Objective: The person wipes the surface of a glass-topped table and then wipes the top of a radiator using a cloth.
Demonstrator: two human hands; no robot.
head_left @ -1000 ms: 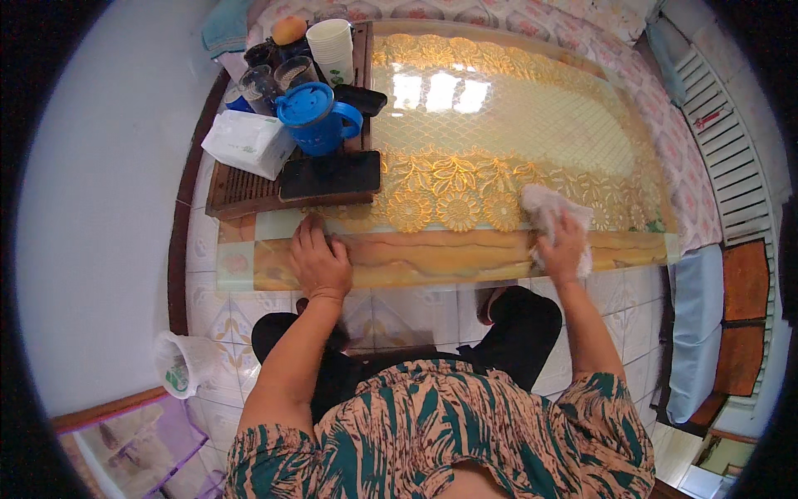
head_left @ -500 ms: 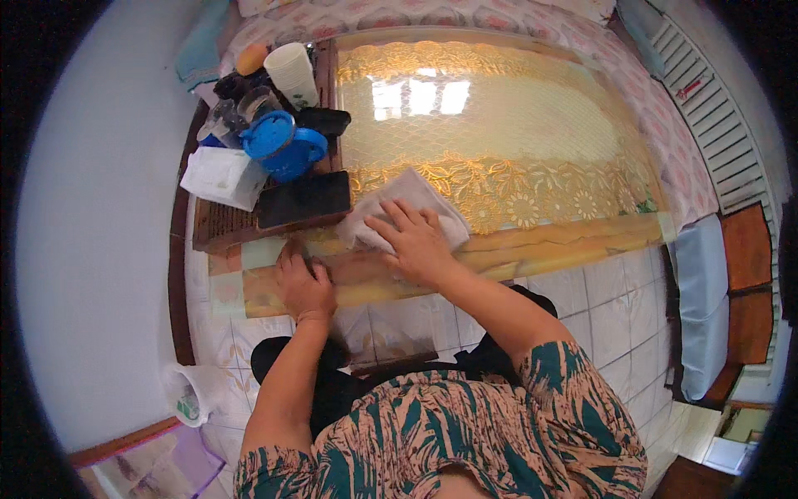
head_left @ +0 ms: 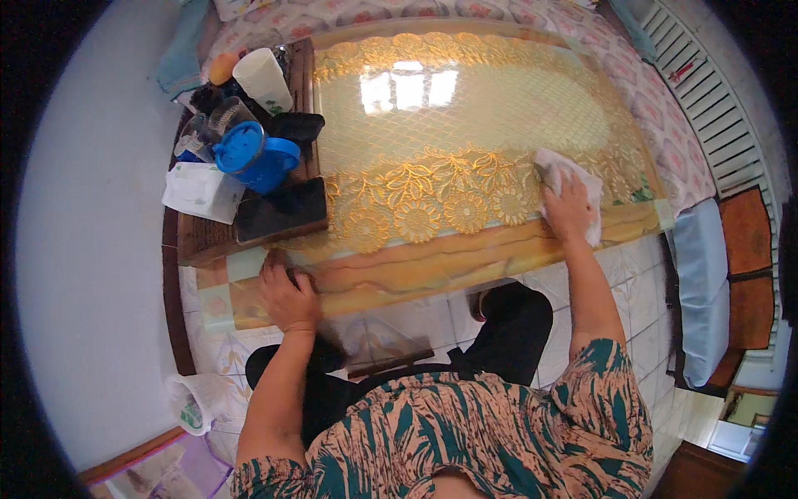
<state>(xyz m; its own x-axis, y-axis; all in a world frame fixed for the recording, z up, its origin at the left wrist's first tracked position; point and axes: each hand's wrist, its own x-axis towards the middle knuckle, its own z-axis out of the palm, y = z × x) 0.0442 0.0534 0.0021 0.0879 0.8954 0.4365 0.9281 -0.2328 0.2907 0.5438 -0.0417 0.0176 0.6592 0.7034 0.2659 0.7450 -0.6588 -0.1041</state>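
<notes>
My right hand [head_left: 573, 209] presses a folded pale cloth [head_left: 588, 175] against the tabletop, toward the right end of the table [head_left: 382, 279]. Some of the cloth shows past my fingertips and along the hand's right side. At the table's near left edge rests my left hand [head_left: 289, 298], its fingers slightly bent over the rim and nothing visible in them. Under a clear, shiny cover, the table carries a gold flower-patterned covering [head_left: 449, 187]. A bright window reflection lies on its far half.
At the table's left stands a dark wooden tray [head_left: 204, 245] bearing a blue lidded mug [head_left: 258, 162], stacked white cups [head_left: 264, 79], a white packet [head_left: 202, 191] and a black flat box [head_left: 283, 210]. A patterned sofa cover [head_left: 657, 141] borders the far side. A white bin [head_left: 193, 403] sits lower left.
My right hand has slid the cloth rightward along the table, away from the tray. My left hand stays at the near left edge. The view has shifted slightly.
</notes>
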